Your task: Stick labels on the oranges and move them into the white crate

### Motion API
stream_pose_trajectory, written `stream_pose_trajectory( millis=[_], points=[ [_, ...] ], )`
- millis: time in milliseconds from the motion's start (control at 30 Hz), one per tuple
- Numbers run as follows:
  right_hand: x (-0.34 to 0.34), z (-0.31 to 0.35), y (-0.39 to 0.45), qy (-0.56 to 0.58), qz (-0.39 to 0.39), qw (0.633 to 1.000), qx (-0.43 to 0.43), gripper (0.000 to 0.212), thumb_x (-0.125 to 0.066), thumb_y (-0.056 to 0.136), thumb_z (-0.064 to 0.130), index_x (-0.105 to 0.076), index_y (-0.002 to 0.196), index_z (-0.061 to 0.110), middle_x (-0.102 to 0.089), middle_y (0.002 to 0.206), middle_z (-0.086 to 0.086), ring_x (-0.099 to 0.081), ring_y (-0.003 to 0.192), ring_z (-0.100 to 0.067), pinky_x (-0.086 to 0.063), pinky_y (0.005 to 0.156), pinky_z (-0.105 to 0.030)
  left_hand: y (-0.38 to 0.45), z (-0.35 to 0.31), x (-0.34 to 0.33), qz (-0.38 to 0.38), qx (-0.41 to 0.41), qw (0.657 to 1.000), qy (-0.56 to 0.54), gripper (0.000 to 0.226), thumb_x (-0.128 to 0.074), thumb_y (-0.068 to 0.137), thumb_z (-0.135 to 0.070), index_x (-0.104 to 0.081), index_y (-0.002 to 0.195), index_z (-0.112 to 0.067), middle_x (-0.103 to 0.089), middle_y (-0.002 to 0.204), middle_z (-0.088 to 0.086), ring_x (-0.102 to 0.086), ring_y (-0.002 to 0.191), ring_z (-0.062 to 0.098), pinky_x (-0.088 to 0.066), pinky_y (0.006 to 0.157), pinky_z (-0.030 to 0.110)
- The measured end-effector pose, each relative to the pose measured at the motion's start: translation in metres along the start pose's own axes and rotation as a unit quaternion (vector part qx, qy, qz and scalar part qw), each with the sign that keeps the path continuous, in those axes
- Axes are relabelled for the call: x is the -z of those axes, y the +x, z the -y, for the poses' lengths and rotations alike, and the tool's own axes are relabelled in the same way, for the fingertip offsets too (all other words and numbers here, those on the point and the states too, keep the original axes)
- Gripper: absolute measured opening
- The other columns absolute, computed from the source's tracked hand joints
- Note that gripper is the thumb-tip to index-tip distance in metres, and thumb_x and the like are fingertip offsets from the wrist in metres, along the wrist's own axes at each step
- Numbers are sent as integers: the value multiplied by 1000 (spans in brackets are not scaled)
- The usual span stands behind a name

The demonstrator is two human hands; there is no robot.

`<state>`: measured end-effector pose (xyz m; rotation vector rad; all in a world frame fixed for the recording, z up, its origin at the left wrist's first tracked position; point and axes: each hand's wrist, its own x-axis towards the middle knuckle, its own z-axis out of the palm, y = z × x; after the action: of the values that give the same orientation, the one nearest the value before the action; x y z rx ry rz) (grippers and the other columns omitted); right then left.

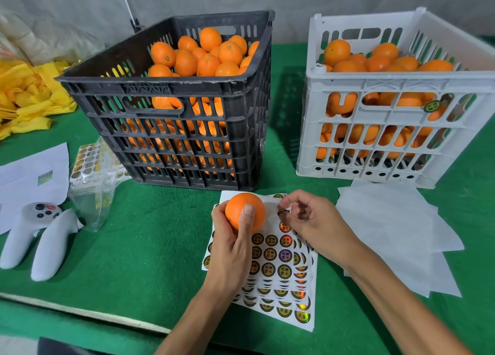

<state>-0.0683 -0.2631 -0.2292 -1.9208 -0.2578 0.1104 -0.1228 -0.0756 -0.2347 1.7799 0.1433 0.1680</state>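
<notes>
Left hand point(235, 243) is wrapped round an orange point(245, 212) at lower centre, right hand point(312, 220) pinching a peeled label point(283, 211) beside it. I'd press it flat on bare peel, then drop it in the white crate point(396, 129), upper right.

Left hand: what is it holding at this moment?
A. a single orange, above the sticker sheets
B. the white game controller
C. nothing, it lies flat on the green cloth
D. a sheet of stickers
A: the left hand grips one orange over the sticker sheets, while the right hand pinches a small round label right beside it.
</notes>
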Motion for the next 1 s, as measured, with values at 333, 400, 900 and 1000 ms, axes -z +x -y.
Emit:
stream_pose_trajectory(
  millis=[333,400,900,1000],
  points=[
    [12,7,-1,-49,-1,997,63,17,-76,91,16,-75,90,33,-61,90,12,-61,83,-7,-49,75,-23,0,-1,1,7,2,1000,-17,43,-41,91,-67,-44,118,-33,-60,112,-6,-59,90,-15,-44,77,2],
    [19,11,1,-57,-16,996,70,12,-76,90,22,-75,90,34,-61,105,17,-60,101,-7,-47,86,-20,1,-2,1,8,5,1000,-21,46,-40,91,-67,-43,121,-32,-60,112,-6,-60,89,-16,-43,75,1],
    [-33,38,-11,198,26,980,6,7,-76,90,22,-80,96,22,-61,136,21,-54,131,-1,-52,104,-31,-1,5,1,28,-19,999,-41,50,-20,108,-59,-50,129,-26,-65,103,-22,-66,98,-1,-49,83,10],
    [-38,39,-14,142,-18,989,28,11,-77,88,32,-78,99,31,-57,138,25,-50,133,2,-42,114,-43,1,8,3,39,-16,998,-41,58,-14,103,-69,-53,129,-34,-60,114,-26,-58,114,-8,-43,92,3]
  ],
)
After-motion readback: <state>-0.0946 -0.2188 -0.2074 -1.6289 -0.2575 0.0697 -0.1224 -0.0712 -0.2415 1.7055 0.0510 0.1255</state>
